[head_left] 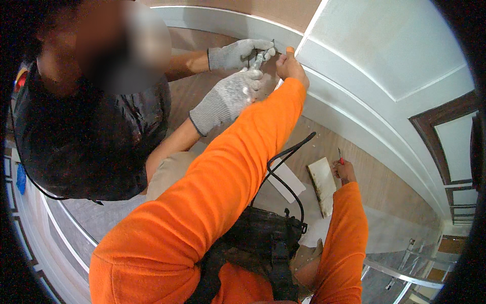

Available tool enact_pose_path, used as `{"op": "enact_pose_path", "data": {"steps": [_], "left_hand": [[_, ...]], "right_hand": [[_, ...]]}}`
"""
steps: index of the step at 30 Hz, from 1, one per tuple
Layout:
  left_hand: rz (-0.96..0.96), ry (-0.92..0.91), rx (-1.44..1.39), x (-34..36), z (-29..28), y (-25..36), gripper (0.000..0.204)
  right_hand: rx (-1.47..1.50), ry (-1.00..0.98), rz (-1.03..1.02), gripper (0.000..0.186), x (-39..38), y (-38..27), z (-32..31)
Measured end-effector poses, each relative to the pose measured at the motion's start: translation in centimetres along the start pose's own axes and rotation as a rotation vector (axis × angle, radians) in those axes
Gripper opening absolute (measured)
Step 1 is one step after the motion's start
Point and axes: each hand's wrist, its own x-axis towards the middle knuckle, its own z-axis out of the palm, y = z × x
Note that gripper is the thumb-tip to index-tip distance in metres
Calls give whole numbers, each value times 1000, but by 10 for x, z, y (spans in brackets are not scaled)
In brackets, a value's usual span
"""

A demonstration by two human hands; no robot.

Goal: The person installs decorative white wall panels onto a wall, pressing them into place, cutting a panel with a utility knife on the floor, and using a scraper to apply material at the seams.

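My left hand (292, 67) reaches to the white baseboard (349, 104), close to a corner of the panelled wall. Its fingers are curled together, and what they pinch, if anything, is too small to make out. An orange spot shows at its fingertip. Lower and to the right, my right hand (346, 171) is closed around a small red-handled tool (341, 160) with a thin metal tip pointing up. Beside my left hand, a co-worker's grey-gloved hands (228, 96) hold a small metallic tool (259, 60) against the baseboard.
A worn whitish board piece (321, 185) lies left of my right hand. Another white piece (287, 178) is on the wood-look floor. Black cords (293, 149) rise from a black bag (263, 233) at my front. The co-worker (91, 137) crouches at left; metal rails (400, 273) stand lower right.
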Motion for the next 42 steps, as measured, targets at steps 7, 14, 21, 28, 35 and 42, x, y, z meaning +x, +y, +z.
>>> {"op": "enact_pose_path", "data": {"steps": [7,14,21,28,35,42], "left_hand": [[-214,-103,-48,1,-11,4,43],[-179,-128,2,16,-22,7,50],[-166,-105,-59,17,-15,0,48],[-185,-166,-80,21,-24,2,45],[-221,-157,-92,31,-21,-8,44],[-220,-167,32,23,-21,-7,48]], "right_hand": [[76,20,45,7,-2,-4,2],[116,28,73,8,1,0,13],[33,81,-9,8,10,14,7],[83,41,124,9,-10,-3,5],[170,19,98,15,-14,-29,11],[145,19,100,17,-18,-11,3]]}}
